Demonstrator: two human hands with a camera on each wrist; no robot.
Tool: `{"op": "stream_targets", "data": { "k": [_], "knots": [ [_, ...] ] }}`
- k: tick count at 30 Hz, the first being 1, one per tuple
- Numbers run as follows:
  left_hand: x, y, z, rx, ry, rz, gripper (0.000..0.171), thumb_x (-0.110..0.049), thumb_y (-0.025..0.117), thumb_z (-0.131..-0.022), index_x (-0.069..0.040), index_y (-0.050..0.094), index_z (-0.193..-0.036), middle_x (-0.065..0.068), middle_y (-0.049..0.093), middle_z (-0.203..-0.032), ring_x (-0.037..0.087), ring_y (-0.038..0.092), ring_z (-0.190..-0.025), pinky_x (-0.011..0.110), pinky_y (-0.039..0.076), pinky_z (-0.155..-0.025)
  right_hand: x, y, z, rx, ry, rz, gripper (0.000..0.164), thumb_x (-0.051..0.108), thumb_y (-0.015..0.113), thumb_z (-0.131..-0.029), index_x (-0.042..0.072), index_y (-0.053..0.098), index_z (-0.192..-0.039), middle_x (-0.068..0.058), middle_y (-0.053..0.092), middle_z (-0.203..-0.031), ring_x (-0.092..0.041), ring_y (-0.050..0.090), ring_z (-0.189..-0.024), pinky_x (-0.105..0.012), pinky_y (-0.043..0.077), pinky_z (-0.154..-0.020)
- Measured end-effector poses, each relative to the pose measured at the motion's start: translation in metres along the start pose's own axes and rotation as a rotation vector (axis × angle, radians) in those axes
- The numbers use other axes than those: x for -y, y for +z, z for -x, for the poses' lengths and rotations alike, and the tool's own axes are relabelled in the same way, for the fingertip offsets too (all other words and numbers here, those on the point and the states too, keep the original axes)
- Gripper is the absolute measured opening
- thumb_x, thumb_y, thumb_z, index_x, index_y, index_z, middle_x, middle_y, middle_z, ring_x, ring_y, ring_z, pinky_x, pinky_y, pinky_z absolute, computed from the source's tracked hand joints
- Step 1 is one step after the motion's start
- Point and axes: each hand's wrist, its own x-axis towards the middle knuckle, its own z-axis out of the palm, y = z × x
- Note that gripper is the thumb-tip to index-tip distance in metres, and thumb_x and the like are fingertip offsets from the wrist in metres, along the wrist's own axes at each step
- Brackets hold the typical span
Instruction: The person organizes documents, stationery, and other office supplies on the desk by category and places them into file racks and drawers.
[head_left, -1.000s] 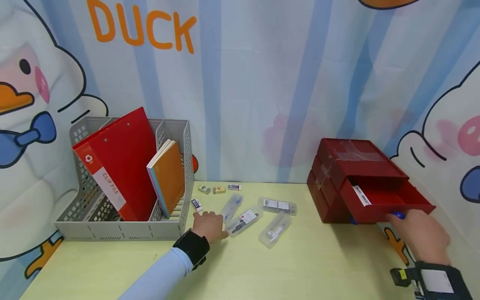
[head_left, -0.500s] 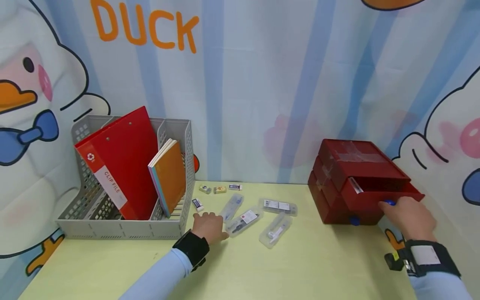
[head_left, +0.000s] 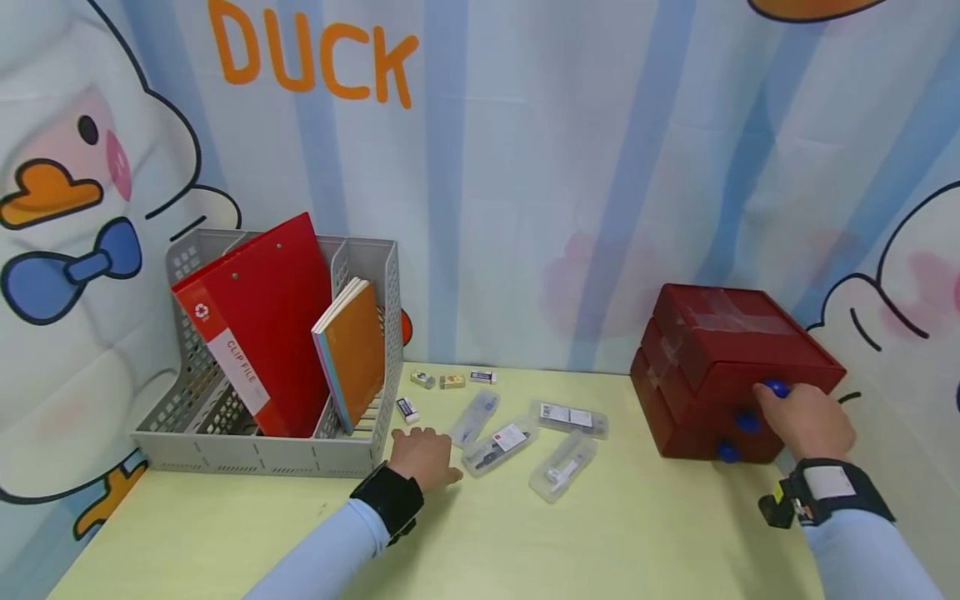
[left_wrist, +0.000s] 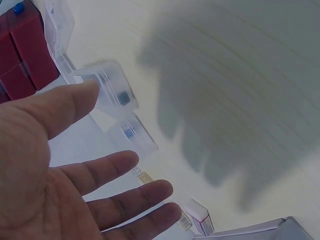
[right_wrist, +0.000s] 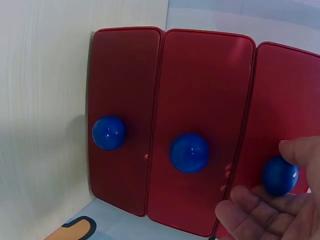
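My right hand is at the top drawer of a red three-drawer box, whose drawers all sit flush. Thumb and fingers pinch that drawer's round blue knob; the lower two knobs show free in the right wrist view. My left hand hovers low over the table, its fingers loosely spread and holding nothing. Close beyond it lie several clear plastic cases, among them a case with a white label and dark contents. A small white-and-blue eraser lies just past the left fingertips.
A grey perforated file holder stands at the left, with a red clip file and an orange-covered notebook leaning in it. Several small erasers, one yellowish eraser among them, lie near the back. A duck-print curtain hangs behind the table.
My right hand has pushed the top drawer in, from well open to flush, hiding the white-labelled item inside. The left hand has stayed in place over the table; the head view shifted slightly.
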Motion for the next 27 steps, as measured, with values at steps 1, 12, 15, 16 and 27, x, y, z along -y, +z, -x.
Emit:
{"op": "stream_targets", "data": {
  "k": [1,12,15,16,27],
  "knots": [
    [0.001,0.001,0.0,0.0,0.0,0.001,0.044,-0.045,0.078,-0.082,-0.005,0.072,-0.102,0.014,0.066,-0.095,0.035,0.06,-0.095,0.063,0.04,-0.092,0.0,0.001,0.0,-0.007,-0.002,-0.009,0.052,0.042,0.047,-0.101,0.0,0.057,-0.072,-0.015,0.055,-0.066,-0.035,0.051,-0.068,-0.039,0.041,-0.053],
    [0.003,0.003,0.0,-0.008,-0.005,-0.004,0.042,-0.046,0.078,-0.082,-0.006,0.072,-0.096,0.013,0.065,-0.092,0.034,0.06,-0.093,0.062,0.041,-0.091,-0.015,0.034,-0.004,0.073,-0.052,-0.033,0.058,0.047,0.054,-0.098,-0.01,0.062,-0.091,-0.023,0.063,-0.076,-0.038,0.055,-0.07,-0.044,0.045,-0.057],
    [0.002,0.004,0.001,-0.008,0.0,-0.002,0.043,-0.046,0.078,-0.082,-0.006,0.072,-0.097,0.013,0.065,-0.092,0.033,0.06,-0.093,0.062,0.041,-0.091,-0.026,0.05,-0.001,0.026,-0.085,-0.07,0.05,0.041,0.054,-0.1,-0.009,0.061,-0.095,-0.019,0.062,-0.073,-0.035,0.054,-0.067,-0.041,0.042,-0.053],
    [0.002,0.004,0.001,-0.009,0.002,-0.003,0.043,-0.046,0.078,-0.082,-0.006,0.072,-0.097,0.013,0.066,-0.093,0.033,0.06,-0.094,0.062,0.041,-0.091,-0.028,0.055,0.0,-0.002,-0.081,-0.079,0.049,0.039,0.054,-0.1,-0.01,0.059,-0.096,-0.019,0.061,-0.072,-0.034,0.054,-0.065,-0.04,0.04,-0.051],
    [0.004,0.005,0.006,-0.012,0.0,-0.006,0.042,-0.045,0.078,-0.082,-0.006,0.071,-0.097,0.013,0.065,-0.093,0.035,0.06,-0.095,0.061,0.042,-0.09,-0.03,0.061,0.019,-0.049,-0.002,-0.086,0.052,0.037,0.045,-0.098,-0.014,0.049,-0.106,-0.019,0.055,-0.073,-0.032,0.051,-0.063,-0.04,0.034,-0.051]
  ]
}}
